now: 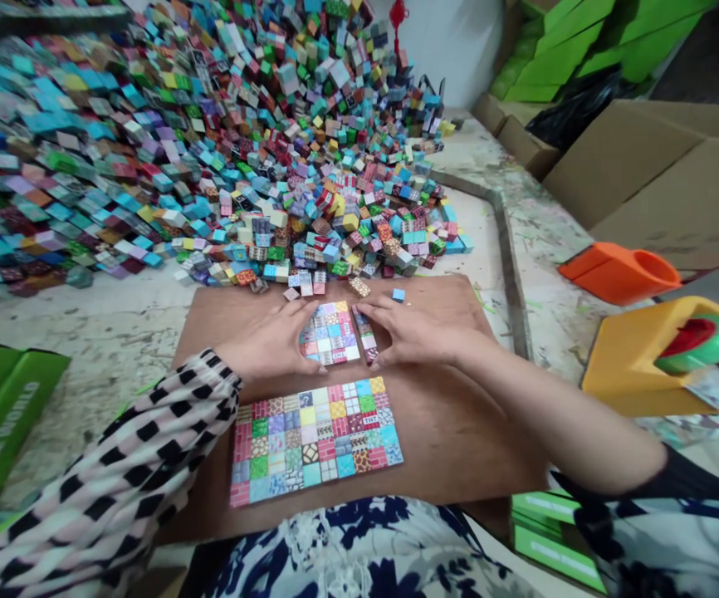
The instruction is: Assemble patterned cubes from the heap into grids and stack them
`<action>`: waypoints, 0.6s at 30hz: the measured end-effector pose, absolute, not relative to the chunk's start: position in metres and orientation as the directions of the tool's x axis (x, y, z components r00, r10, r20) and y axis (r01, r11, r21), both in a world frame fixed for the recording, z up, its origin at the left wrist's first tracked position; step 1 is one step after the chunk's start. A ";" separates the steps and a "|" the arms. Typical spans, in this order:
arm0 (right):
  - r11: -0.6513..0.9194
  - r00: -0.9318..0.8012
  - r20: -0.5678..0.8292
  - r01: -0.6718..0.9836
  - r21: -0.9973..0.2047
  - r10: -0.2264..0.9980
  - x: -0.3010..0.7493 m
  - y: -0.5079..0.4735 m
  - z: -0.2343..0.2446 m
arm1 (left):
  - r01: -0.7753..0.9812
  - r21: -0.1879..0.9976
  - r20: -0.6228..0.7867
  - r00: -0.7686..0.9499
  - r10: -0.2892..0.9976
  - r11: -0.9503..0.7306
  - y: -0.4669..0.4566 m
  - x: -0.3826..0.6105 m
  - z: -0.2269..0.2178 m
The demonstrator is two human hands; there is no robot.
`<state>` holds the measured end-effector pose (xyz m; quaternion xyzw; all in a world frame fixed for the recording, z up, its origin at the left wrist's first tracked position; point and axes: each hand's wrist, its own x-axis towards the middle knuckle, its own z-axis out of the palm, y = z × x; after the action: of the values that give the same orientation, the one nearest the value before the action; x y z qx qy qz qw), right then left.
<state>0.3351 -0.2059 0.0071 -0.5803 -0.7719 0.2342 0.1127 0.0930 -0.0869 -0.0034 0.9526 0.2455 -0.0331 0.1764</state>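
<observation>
On the brown board (452, 423), my left hand (272, 340) curls around the left side of a small rectangle of patterned cubes (331, 332), thumb at its near edge and fingertips at its far edge. My right hand (406, 332) pinches a short row of cubes (365, 335) between thumb and fingers. A narrow gap separates that row from the rectangle. Closer to my body lies a larger rectangle of cubes (319, 436), packed edge to edge, touched by neither hand. A few loose cubes, among them a tan one (359, 287) and a blue one (398, 295), sit beyond my hands.
A large heap of mixed cubes (260, 149) covers the table behind the board, bounded at right by a grey strip (509, 257). Rightward are an orange holder (614, 274), a yellow tape dispenser (633, 357) and a cardboard box (664, 174). A green box (7, 423) lies left.
</observation>
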 end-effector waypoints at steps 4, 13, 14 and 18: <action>0.197 -0.290 -0.133 0.860 -0.471 0.948 0.331 -0.201 0.009 | 0.451 0.351 -0.131 0.892 0.433 -0.821 -0.083 0.093 -0.007; 0.188 -0.273 -0.133 0.874 -0.449 0.953 0.326 -0.198 0.006 | 0.498 0.346 -0.215 0.867 0.449 -0.796 -0.087 0.099 0.001; 0.183 -0.272 -0.136 0.870 -0.458 0.953 0.326 -0.199 0.006 | 0.502 0.352 -0.221 0.865 0.451 -0.790 -0.086 0.098 0.001; 0.152 -0.248 -0.106 0.823 -0.548 0.963 0.329 -0.206 0.013 | 0.484 0.435 -0.180 0.873 0.453 -0.760 -0.085 0.090 -0.002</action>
<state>0.3290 -0.2056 0.0131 -0.5980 -0.7465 0.2582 0.1360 0.0905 -0.0853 -0.0018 0.9375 0.2498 -0.0320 0.2403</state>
